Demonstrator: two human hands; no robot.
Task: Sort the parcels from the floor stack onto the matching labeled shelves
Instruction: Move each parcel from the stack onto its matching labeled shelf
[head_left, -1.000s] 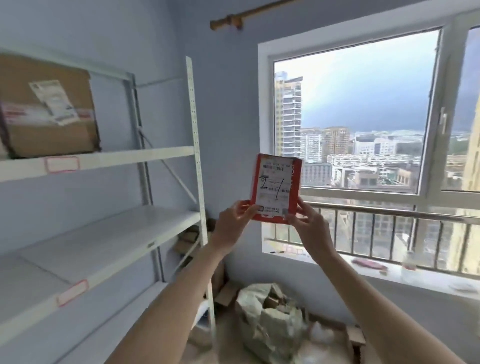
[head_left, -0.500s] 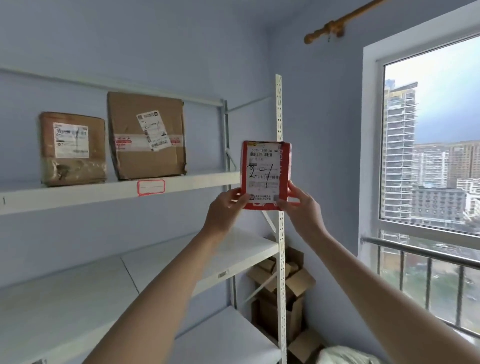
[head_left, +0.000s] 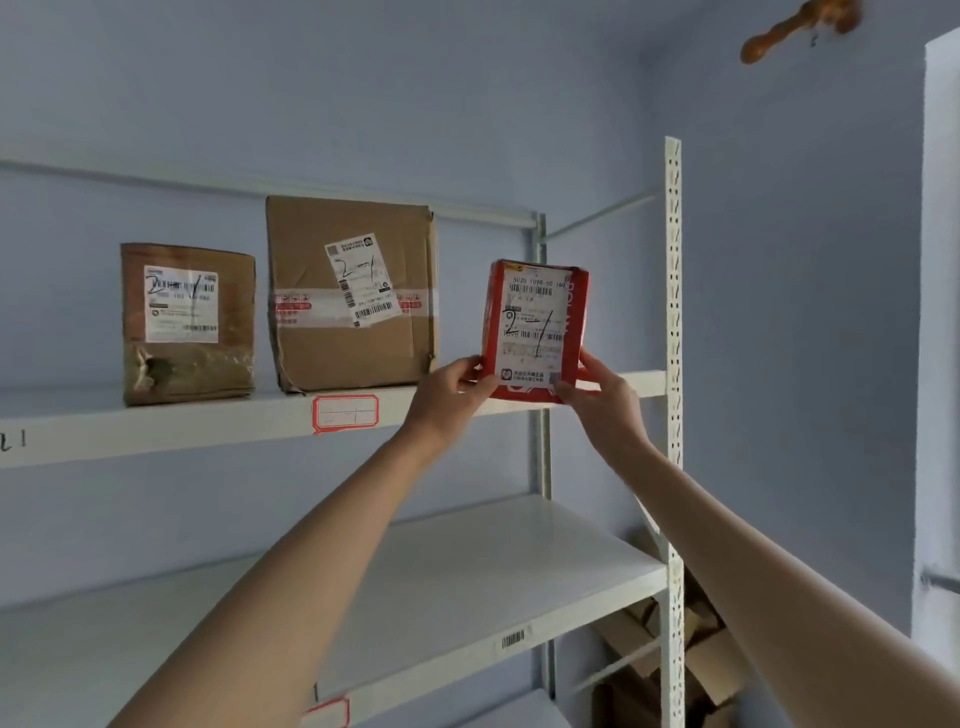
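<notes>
Above upper shelf (head_left: 208, 431), both hands' grip pinches red parcel (head_left: 535, 327).

The red parcel (head_left: 536, 332) looks like glossy card with a white paper label. Left of the grip, two boxes (head_left: 350, 293) are matt, creased brown cardboard on smooth white-painted metal shelving (head_left: 156, 423).

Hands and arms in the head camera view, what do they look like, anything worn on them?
Both forearms are bare as far as the frame shows: no sleeves or gloves in sight. The left hand and right hand show no visible rings, watch or bracelet. Fingernails look short and unpainted, though the picture is too soft to be sure. No markings show.
</notes>
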